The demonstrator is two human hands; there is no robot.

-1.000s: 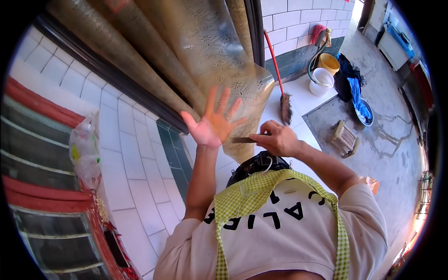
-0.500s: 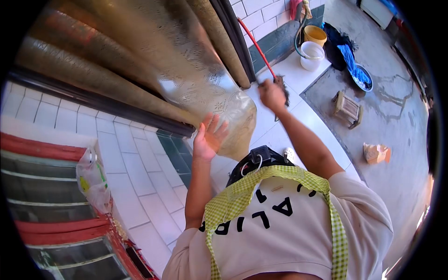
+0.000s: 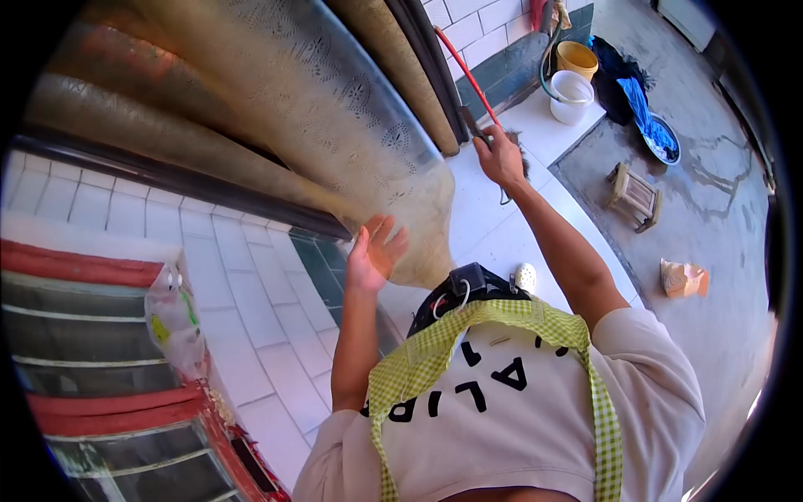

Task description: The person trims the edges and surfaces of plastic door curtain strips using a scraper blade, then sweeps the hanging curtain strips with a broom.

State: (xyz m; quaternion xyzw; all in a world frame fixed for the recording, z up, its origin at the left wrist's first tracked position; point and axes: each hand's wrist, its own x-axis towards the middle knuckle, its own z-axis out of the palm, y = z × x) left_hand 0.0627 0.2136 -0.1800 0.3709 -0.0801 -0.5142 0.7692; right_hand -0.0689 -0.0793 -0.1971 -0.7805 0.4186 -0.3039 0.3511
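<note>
Right hand (image 3: 502,159) gripping slim dark tool (image 3: 471,120), likely stiff, best end-held; empty left hand (image 3: 376,256), fingers extended, near supple-looking curtain (image 3: 335,117)

Smth, glossy plast. curtain (image 3: 360,134)

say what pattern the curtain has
The curtain has a flower-like pattern, clearest in the head view.
</note>
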